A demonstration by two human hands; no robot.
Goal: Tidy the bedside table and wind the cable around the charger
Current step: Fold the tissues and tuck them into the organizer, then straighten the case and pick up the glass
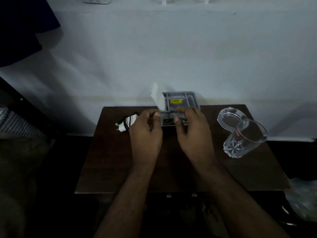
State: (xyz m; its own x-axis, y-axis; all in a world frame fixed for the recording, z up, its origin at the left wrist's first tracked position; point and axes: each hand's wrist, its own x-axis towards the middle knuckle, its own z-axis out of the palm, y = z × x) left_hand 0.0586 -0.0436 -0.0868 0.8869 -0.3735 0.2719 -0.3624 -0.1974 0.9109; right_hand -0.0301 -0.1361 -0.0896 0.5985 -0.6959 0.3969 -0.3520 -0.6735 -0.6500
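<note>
A white charger (123,125) with a black cable wound around it lies at the back left of the dark wooden bedside table (120,169). A grey compartment organiser (192,100) with a yellow label stands at the back centre, and white tissue (157,98) sticks up from its left slot. My left hand (145,133) hovers just right of the charger, fingers loosely curled, its thumb tip at the organiser's front left corner. My right hand (192,133) pinches the organiser's front wall, fingers over the rim and thumb on the front face.
A clear glass tumbler (243,140) stands at the right of the table, with a round glass dish (228,117) right behind it. A pale wall rises behind the table. Striped fabric (15,124) lies to the far left, and a plastic bag (303,200) sits at the lower right.
</note>
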